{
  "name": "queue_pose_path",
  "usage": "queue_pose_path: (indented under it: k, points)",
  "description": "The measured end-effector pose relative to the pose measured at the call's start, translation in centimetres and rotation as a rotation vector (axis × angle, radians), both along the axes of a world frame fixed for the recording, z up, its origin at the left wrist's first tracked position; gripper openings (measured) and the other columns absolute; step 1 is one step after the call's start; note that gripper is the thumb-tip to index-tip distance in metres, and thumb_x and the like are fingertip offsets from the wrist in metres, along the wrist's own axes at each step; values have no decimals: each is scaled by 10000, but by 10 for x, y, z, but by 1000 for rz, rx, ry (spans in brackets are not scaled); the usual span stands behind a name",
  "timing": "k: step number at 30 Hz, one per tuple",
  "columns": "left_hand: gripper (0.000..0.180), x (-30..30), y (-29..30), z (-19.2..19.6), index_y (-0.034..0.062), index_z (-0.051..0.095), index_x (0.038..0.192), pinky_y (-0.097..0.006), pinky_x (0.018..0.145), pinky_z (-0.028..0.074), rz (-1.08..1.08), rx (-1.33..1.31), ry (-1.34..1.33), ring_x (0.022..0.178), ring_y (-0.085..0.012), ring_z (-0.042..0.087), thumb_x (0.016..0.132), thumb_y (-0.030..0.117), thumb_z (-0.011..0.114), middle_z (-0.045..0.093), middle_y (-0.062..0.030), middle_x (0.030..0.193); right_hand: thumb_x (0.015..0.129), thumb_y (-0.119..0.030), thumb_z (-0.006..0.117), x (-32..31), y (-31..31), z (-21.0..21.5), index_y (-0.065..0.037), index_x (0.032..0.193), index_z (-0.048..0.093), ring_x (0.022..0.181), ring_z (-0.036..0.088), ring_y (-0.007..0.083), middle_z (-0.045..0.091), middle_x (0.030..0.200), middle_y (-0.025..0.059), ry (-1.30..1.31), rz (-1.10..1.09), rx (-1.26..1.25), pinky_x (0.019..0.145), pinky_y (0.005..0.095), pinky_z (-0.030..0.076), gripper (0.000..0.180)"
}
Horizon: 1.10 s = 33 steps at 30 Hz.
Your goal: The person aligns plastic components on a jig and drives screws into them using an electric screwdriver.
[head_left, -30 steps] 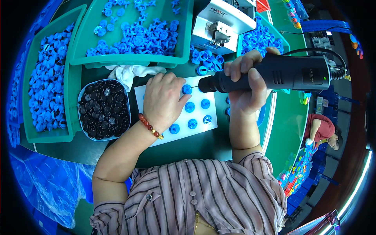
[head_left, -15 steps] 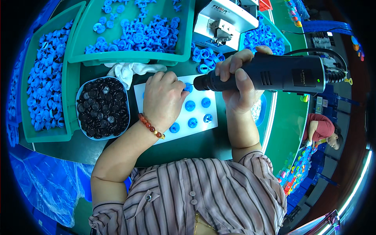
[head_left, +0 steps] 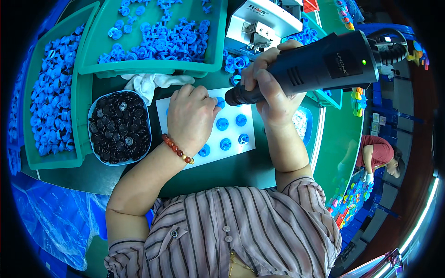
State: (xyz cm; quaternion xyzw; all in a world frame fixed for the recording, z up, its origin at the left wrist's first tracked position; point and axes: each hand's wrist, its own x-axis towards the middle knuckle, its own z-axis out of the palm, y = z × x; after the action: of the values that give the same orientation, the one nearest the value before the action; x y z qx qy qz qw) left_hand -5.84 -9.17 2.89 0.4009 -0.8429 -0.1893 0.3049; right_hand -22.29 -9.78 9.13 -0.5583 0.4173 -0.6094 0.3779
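Note:
My right hand (head_left: 273,88) wraps round a black electric screwdriver (head_left: 320,65), whose cable leaves its back end. The driver tilts, with its nose low beside a blue round plastic part (head_left: 220,102) on a white board (head_left: 213,136). The fingers of my left hand (head_left: 191,116) are bent, thumb and forefinger closed at that same part. Several more blue round parts (head_left: 222,124) sit upright on the board, spaced in rows. Behind my left hand, some of the board is hidden. The driver's bit tip is hard to make out.
A square tub of black round pieces (head_left: 120,125) stands left of the board. Green trays (head_left: 148,69) of blue parts lie beyond and far left. A white cloth (head_left: 147,85), a white machine (head_left: 259,28) and a blue tray (head_left: 309,125) are close by. Another person (head_left: 378,153) works at far right.
The back end of the screwdriver has swung up and away, and its nose has shifted slightly left. My left hand stays at the same blue part. The view has shifted slightly.

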Motion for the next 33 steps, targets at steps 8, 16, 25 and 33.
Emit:
queue_pose_path:
  k: [8, 16, 25, 33]
  points:
    - [158, -2, -2, 4, 53, 671, 748, -386, 703, 423, 2, -15, 40, 786, -261, 532, 650, 116, 777, 568, -53, 763, 740, -60, 623, -20, -7, 21, 2, 1263, 286, 580, 572, 209, 549, 763, 125, -279, -146, -228, 615, 382, 524, 624]
    - [240, 8, 13, 20, 95, 646, 822, -383, 795, 385, -286, 72, -24, 830, -247, 533, 666, 225, 773, 569, -45, 817, 775, 25, 565, -51, -45, 41, 24, 1258, 312, 597, 577, 197, 552, 766, 109, -252, -332, -403, 621, 376, 508, 545]
    - [171, 4, 16, 9, 117, 655, 792, -375, 803, 367, -271, 80, -50, 828, -220, 532, 672, 172, 764, 567, -24, 802, 782, 55, 575, -49, -64, 37, 35, 1229, 328, 574, 583, 188, 562, 736, 120, -212, -339, -414, 605, 347, 520, 511]
    - [168, 4, 13, 9, 119, 663, 792, -376, 806, 367, -264, 101, -57, 835, -223, 530, 673, 173, 769, 575, -27, 812, 768, 16, 569, -45, -66, 35, 1, 1229, 341, 607, 559, 188, 537, 751, 98, -115, -379, -351, 640, 384, 491, 515]
